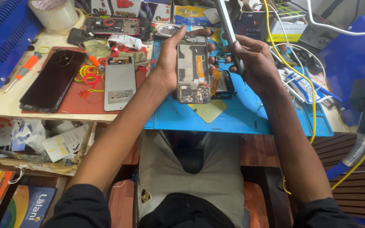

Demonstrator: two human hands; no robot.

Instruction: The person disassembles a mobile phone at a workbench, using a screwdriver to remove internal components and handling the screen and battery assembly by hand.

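Both grips closed: left hand holds opened phone, right hand a tool; battery beside.

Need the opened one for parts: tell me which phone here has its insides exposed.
The phone in the left hand: the opened phone shows bare circuitry. The black phone on the red mat stays closed.

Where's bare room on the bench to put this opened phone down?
Bare blue mat along its near edge, right of the yellow sheet. Also the red pad strip between the black phone and silver back cover. The bench's far side is crowded.
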